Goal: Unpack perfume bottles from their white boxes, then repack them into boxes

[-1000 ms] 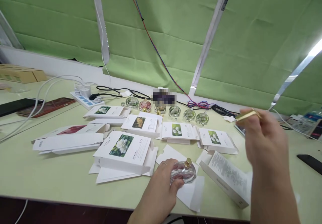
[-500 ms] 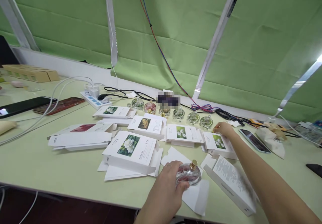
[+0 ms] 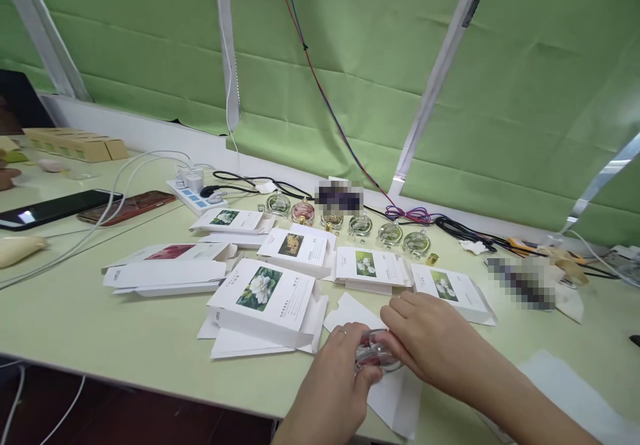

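Note:
A clear glass perfume bottle point(image 3: 374, 357) with a reddish tint is gripped in my left hand point(image 3: 333, 378), which wears a ring. My right hand point(image 3: 425, 338) is closed over the bottle's top, and its fingers hide the gold neck. Beneath both hands lies an unfolded white paper insert point(image 3: 397, 401). Close by are flat white boxes with flower pictures, among them a white-flower box point(image 3: 263, 298) and a box point(image 3: 453, 291) behind my right hand. A small gold cap point(image 3: 433, 259) sits beside the rightmost bottle point(image 3: 417, 242) of the back row.
Several round perfume bottles point(image 3: 360, 225) stand in a row at the back. A power strip point(image 3: 193, 198), cables point(image 3: 465, 228) and phones point(image 3: 60, 208) occupy the table's back and left. Yellow boxes point(image 3: 75, 145) are at far left. A blurred white piece point(image 3: 575, 398) shows at lower right.
My right hand has come back from the row of bottles to the top of the held bottle. A gold cap now shows where that hand was. The view has shifted slightly.

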`<state>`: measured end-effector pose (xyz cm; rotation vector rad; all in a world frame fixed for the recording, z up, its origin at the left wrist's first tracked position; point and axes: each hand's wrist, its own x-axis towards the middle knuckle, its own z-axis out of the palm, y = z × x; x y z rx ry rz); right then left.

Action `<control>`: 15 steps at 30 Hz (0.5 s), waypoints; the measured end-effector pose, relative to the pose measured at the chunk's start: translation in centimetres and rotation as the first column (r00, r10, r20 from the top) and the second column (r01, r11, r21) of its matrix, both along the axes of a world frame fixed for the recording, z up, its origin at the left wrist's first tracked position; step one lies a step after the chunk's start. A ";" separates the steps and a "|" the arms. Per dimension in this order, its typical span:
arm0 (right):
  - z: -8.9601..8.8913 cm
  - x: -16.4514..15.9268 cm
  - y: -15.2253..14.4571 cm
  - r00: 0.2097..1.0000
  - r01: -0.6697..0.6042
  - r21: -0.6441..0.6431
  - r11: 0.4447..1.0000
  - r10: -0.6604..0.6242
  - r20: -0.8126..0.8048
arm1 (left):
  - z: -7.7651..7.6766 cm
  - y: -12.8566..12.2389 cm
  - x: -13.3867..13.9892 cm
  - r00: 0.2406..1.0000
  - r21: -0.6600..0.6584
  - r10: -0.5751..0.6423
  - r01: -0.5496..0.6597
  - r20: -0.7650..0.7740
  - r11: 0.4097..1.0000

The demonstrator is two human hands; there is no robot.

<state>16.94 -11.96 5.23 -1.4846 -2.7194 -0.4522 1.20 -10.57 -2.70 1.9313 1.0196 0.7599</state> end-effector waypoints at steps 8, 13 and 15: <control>0.0 0.8 1.2 0.991 -0.131 0.012 0.991 0.131 0.021 | 0.4 0.0 0.3 0.997 -0.002 0.000 0.000 -0.077 1.000; -0.2 1.1 1.7 0.974 -0.228 0.033 0.973 0.227 0.006 | 0.1 0.4 0.6 0.994 -0.038 0.006 -0.010 -0.107 0.999; -0.4 0.9 2.0 0.964 -0.266 0.031 0.964 0.266 0.000 | -0.2 0.6 0.7 0.992 -0.066 0.011 -0.019 -0.124 0.998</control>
